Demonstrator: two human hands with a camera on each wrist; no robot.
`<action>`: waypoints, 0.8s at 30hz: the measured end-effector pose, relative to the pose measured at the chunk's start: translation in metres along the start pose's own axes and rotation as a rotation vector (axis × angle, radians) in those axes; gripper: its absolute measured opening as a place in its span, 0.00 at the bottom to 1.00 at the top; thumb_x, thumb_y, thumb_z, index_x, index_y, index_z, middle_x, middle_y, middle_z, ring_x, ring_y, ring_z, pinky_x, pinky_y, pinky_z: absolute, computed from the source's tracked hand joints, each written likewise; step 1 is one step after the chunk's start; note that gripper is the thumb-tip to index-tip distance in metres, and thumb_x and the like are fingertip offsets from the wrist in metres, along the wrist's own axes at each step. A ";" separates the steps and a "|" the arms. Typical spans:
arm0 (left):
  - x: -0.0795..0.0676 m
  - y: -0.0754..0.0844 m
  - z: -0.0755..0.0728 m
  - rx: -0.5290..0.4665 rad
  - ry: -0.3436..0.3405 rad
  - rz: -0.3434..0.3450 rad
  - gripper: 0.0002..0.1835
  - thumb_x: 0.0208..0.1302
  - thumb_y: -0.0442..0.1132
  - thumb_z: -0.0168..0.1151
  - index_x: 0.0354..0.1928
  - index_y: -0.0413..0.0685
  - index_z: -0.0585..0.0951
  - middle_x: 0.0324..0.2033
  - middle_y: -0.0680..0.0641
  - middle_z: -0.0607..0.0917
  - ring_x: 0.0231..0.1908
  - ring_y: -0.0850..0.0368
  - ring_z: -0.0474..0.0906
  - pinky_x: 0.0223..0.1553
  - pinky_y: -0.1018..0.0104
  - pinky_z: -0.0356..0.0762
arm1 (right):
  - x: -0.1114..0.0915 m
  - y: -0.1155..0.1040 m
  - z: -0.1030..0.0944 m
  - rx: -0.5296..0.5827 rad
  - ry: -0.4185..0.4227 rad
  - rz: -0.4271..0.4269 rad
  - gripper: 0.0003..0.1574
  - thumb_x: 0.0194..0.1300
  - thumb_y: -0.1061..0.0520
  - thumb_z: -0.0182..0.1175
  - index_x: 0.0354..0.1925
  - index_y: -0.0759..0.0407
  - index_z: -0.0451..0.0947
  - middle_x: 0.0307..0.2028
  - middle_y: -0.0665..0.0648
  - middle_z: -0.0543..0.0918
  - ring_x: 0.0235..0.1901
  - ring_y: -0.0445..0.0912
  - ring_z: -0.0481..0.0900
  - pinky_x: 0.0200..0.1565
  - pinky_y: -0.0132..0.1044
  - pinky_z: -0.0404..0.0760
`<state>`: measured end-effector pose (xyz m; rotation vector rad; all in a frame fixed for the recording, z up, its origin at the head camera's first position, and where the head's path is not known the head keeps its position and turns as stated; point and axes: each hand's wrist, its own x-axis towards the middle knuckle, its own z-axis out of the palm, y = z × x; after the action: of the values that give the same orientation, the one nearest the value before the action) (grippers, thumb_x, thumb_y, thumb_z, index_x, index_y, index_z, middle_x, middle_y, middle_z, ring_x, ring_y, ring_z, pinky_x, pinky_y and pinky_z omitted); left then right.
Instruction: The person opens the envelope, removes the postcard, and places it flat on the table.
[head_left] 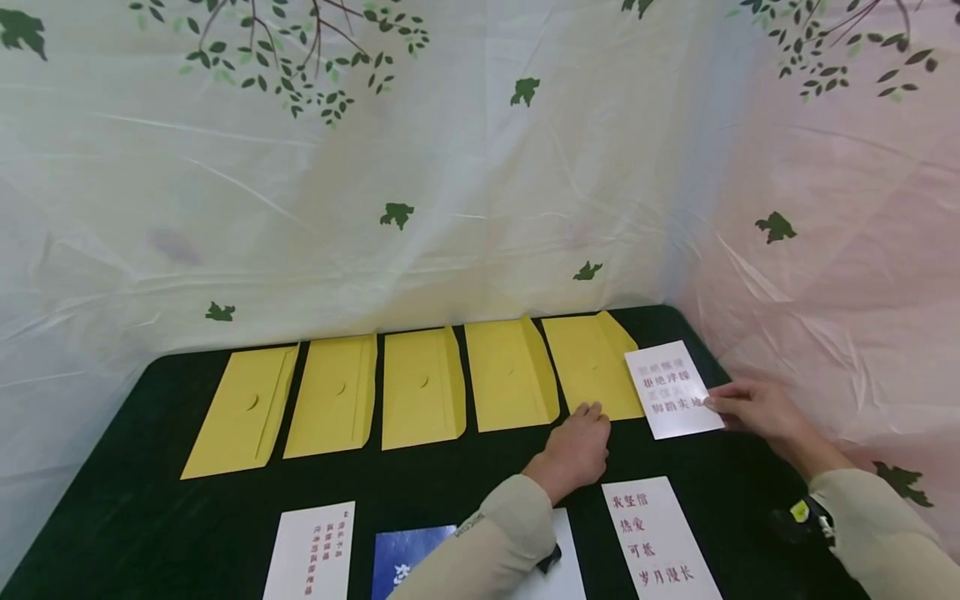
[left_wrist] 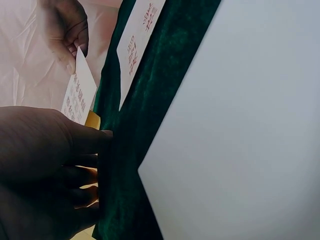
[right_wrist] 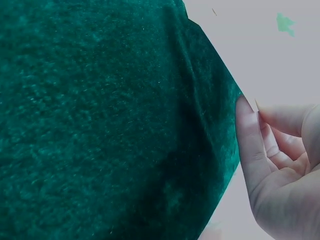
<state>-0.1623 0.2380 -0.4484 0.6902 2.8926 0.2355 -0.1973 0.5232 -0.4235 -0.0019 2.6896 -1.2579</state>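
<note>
My right hand (head_left: 772, 418) pinches a white card (head_left: 670, 392) with printed characters by its right edge, between thumb and fingers. The card is held beside the rightmost yellow envelope (head_left: 588, 354) and overlaps its right side in the head view. Near that envelope's lower left corner is my left hand (head_left: 573, 447), its fingertips at the lower edge. In the left wrist view the fingers of the left hand (left_wrist: 45, 165) are spread apart, with the thumb stretched forward. The right wrist view shows the right hand's thumb and forefinger (right_wrist: 247, 122) meeting at the card's thin edge.
Several more yellow envelopes (head_left: 423, 383) lie in a row along the back of the dark green tablecloth (head_left: 450, 487). At the front lie a printed white card (head_left: 296, 558), a blue card (head_left: 405, 554), a pale card (head_left: 567, 575) partly under my left sleeve, and another printed card (head_left: 652, 533).
</note>
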 end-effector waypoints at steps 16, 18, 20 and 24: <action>0.003 0.002 0.002 0.008 -0.013 0.007 0.27 0.73 0.49 0.59 0.71 0.54 0.72 0.74 0.55 0.64 0.73 0.61 0.59 0.66 0.66 0.66 | -0.027 0.025 -0.015 0.079 -0.123 0.082 0.32 0.73 0.51 0.61 0.57 0.80 0.73 0.44 0.65 0.86 0.37 0.53 0.86 0.42 0.38 0.86; 0.003 0.002 0.003 0.013 -0.014 0.012 0.27 0.74 0.49 0.59 0.71 0.54 0.71 0.74 0.55 0.64 0.73 0.61 0.59 0.67 0.66 0.65 | -0.031 0.029 -0.017 0.097 -0.134 0.113 0.32 0.72 0.51 0.62 0.57 0.79 0.73 0.45 0.64 0.86 0.38 0.54 0.86 0.42 0.39 0.86; 0.003 0.001 0.003 0.018 -0.017 0.014 0.27 0.74 0.49 0.58 0.71 0.54 0.71 0.74 0.55 0.64 0.73 0.61 0.58 0.68 0.67 0.64 | -0.035 0.032 -0.018 0.120 -0.150 0.136 0.31 0.72 0.51 0.62 0.57 0.79 0.73 0.44 0.63 0.86 0.38 0.54 0.86 0.42 0.39 0.86; 0.003 0.001 0.003 0.026 -0.024 0.011 0.27 0.75 0.50 0.57 0.72 0.55 0.70 0.75 0.56 0.63 0.73 0.62 0.57 0.68 0.67 0.62 | -0.046 0.038 -0.020 0.158 -0.179 0.162 0.30 0.71 0.52 0.63 0.56 0.78 0.74 0.44 0.63 0.87 0.38 0.55 0.86 0.42 0.40 0.86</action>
<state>-0.1635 0.2405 -0.4518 0.7091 2.8745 0.1894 -0.1521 0.5660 -0.4330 0.1153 2.3827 -1.3473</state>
